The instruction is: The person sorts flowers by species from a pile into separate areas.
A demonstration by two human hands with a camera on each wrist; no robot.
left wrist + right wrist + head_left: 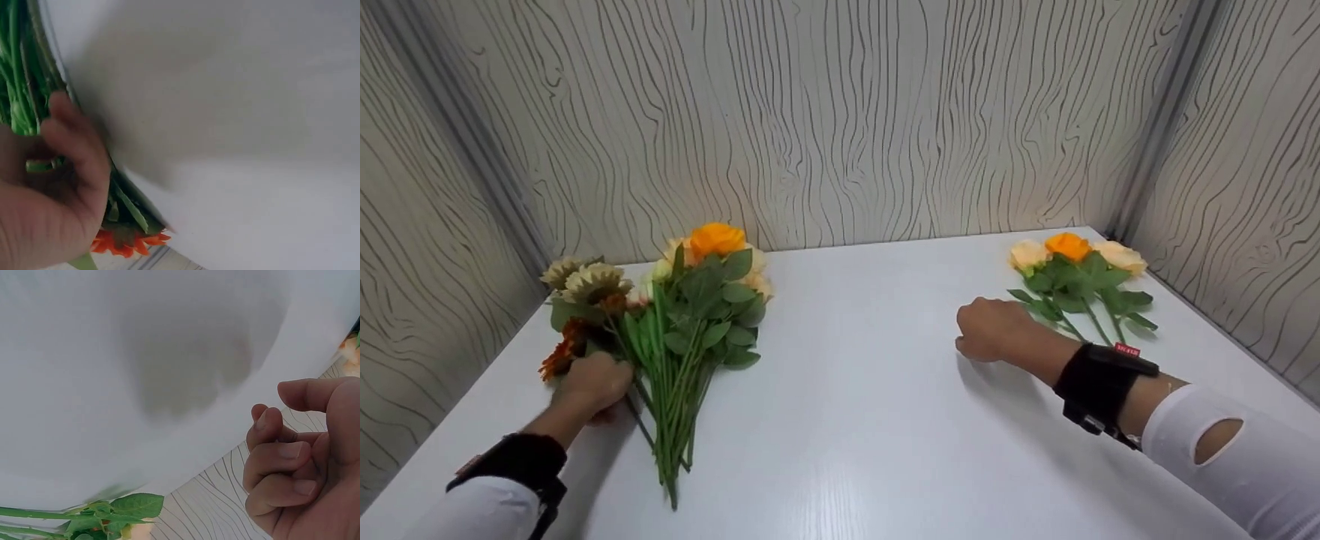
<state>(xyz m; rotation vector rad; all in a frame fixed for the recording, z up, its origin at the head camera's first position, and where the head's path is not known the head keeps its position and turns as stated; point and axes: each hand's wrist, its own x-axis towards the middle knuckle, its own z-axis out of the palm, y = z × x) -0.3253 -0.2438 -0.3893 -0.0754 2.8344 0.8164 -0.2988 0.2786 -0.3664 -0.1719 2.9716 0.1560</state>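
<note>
green stems [666,427] near, blooms [718,240] pointing away

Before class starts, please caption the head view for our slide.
At a white table: left hand at the larger bunch; right hand, holding nothing, beside three flowers.

A person's two arms in white sleeves extend forward from the lower corners, bare hands well apart.
The left sleeve [484,514], white fabric, ends at a thick black wrist strap [514,459]; beyond it the left hand [598,375] shows its back to the head camera, fingers bent inward, whether gripping or not being hard to tell. The right sleeve [1260,465], also white, has an oval cutout baring some forearm, with a black band bearing a small red tag [1102,382] around the wrist. The right hand [997,330] holds nothing: its fingers curl loosely towards the palm, thumb apart.
</note>
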